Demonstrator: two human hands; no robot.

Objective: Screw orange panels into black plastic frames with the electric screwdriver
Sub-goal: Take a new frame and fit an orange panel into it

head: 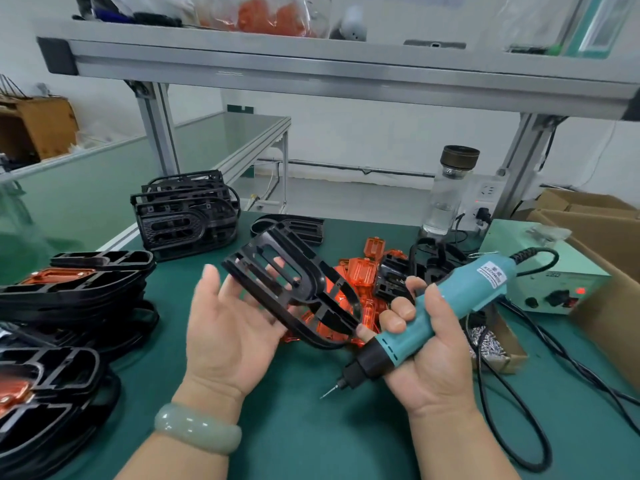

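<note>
1. The green mat (294, 427) across the bottom of the frame is probably the best support: lay the work flat there before driving.
2. Finished frames (69, 296) with orange inserts are stacked at the left edge, and bare frames (183, 220) sit upper left of centre. Keep the two apart.
3. The black frame (298, 292), at centre and off the mat, lies tilted across the left hand (228, 327). The palm is up and the fingers straight and spread, not gripping, so it needs steadying.
4. The right hand (426, 362) is wrapped round the electric screwdriver (450, 299), right of centre. Keep the tool upright over each hole.
5. The orange panels (363, 271) are piled behind the frame. Seat one fully first.
6. The box of screws (485, 344) sits at the right.
7. The bit (330, 391) points lower left, clear of the frame.
</note>
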